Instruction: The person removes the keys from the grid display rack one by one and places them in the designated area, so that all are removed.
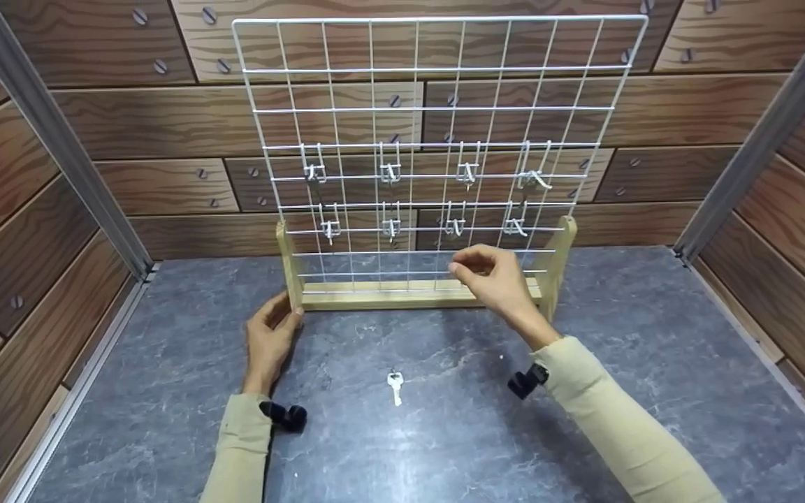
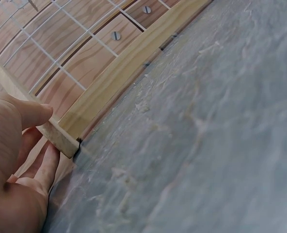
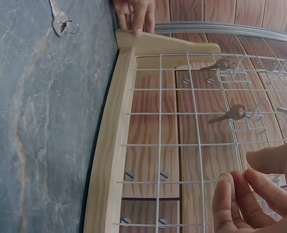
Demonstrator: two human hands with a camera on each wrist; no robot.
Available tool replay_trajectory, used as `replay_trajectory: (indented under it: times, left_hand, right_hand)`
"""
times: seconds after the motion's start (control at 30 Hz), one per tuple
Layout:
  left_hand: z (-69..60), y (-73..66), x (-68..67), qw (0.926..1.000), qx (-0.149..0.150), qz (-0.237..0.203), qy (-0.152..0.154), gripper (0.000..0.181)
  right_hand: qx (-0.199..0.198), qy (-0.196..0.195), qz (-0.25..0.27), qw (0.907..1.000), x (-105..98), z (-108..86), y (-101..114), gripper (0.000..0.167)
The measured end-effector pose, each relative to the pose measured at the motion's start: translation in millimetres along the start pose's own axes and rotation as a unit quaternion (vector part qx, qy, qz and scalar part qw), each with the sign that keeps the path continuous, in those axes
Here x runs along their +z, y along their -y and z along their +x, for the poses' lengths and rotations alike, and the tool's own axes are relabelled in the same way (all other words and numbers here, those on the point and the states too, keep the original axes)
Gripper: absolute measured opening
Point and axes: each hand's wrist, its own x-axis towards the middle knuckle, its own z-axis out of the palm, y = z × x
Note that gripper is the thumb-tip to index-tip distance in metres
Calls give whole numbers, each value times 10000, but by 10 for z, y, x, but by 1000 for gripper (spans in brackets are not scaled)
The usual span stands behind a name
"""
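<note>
My left hand grips the lower left upright of a wooden stand. In the left wrist view its thumb and fingers lie on either side of the wood. A white wire grid stands upright in this stand, with several metal hooks hung on it. In the right wrist view, keys hang from some hooks. My right hand is in front of the grid's lower right, fingers bent, with nothing visible between thumb and fingertips. A silver key with a ring lies on the table.
The grey marbled table carries the stand near its back. Wood-patterned panels close off the back and sides, with metal rails along the corners. A small black device is strapped at each wrist.
</note>
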Motion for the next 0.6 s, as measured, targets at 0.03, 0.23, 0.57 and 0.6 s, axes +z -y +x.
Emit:
replay_trajectory:
  times: [0.03,0.23,0.57,0.6]
  left_hand:
    - [-8,0,-8,10000,0,2,-9,45]
    - [-20,-7,-18,9999,40,-122,21,45]
    - [-13,-3,-7,10000,38,-50,4,45]
    - [-13,-3,-10,10000,44,-32,8,45]
  right_hand:
    - [-11,-27,15,10000,5,11,3,15]
    - [-85,-286,145,9995,14,80,17,16]
    - [-149,-708,188,9972,7,188,21,15]
    - [-150,-731,173,9971,9,196,17,15]
